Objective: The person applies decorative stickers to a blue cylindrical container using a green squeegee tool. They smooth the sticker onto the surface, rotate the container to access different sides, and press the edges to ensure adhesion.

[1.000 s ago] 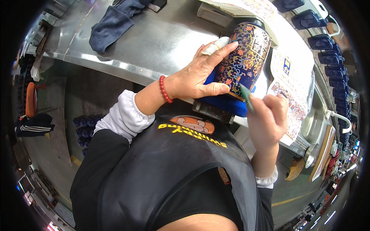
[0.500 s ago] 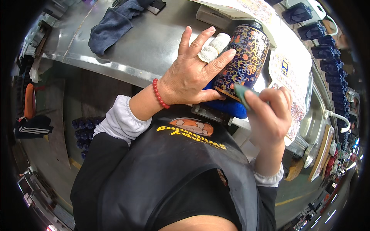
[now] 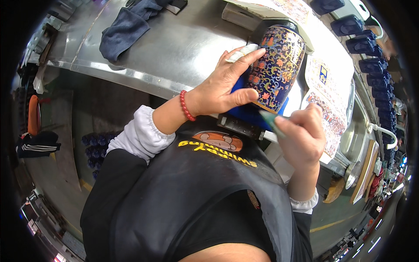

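Observation:
A dark blue vase (image 3: 278,65) with a colourful floral scroll pattern lies tilted on a blue cushion (image 3: 249,118), its dark neck pointing away from me. My left hand (image 3: 224,85) rests against the vase's left side, with thumb and index finger stretched out and apart. White wrapping (image 3: 242,53) covers one or more of its other fingers, which are partly hidden. In my right hand (image 3: 305,133), pinched between thumb and fingers, is a thin green flat scraper (image 3: 272,122). Its tip is close to the vase's near end; whether it touches cannot be made out.
Patterned printed sheets (image 3: 329,83) lie right of the vase, with another sheet beyond it. A grey-blue cloth (image 3: 124,37) is on the steel table (image 3: 174,56). At the right are a metal sink (image 3: 353,139) with a white tap (image 3: 386,133) and rows of dark blue pieces (image 3: 379,81).
The pattern facing up on the vase has shifted, as if it turned. My left hand's raised fingers have come down and its thumb moved up onto the vase. My right hand and scraper moved slightly nearer me.

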A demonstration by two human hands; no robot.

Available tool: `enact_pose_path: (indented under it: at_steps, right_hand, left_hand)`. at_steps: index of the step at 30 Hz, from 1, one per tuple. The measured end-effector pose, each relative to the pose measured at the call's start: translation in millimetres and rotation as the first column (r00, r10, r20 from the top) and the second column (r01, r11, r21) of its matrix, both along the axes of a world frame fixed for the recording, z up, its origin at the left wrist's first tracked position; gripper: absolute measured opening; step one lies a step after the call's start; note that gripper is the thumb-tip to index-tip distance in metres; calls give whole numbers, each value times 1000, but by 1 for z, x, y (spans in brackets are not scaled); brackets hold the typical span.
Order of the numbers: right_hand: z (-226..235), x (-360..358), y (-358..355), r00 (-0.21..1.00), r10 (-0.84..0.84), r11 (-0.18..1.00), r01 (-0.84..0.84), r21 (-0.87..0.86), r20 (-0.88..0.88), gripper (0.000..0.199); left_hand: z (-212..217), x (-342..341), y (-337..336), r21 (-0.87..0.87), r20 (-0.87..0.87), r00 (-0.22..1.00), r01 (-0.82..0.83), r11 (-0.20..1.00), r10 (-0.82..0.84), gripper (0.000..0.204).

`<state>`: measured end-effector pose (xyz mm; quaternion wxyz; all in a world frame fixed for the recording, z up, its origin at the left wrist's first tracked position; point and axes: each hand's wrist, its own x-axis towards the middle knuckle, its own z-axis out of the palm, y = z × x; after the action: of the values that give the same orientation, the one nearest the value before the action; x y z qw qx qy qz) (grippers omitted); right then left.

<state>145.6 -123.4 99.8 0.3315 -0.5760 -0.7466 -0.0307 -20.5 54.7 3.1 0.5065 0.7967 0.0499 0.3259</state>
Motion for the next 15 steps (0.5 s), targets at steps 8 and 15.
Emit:
enact_pose_path:
  at_steps: [8, 15]
  right_hand:
    - [-3, -3, 5, 990, -68, 995, 58, 77, 127, 35]
    - [7, -9, 5, 993, 5, 1000, -7, 14, 115, 28]
  left_hand:
    - [0, -4, 3, 59, -84, 995, 60, 996, -55, 91]
    - [-4, -3, 8, -69, -35, 988, 144, 987, -147, 95]
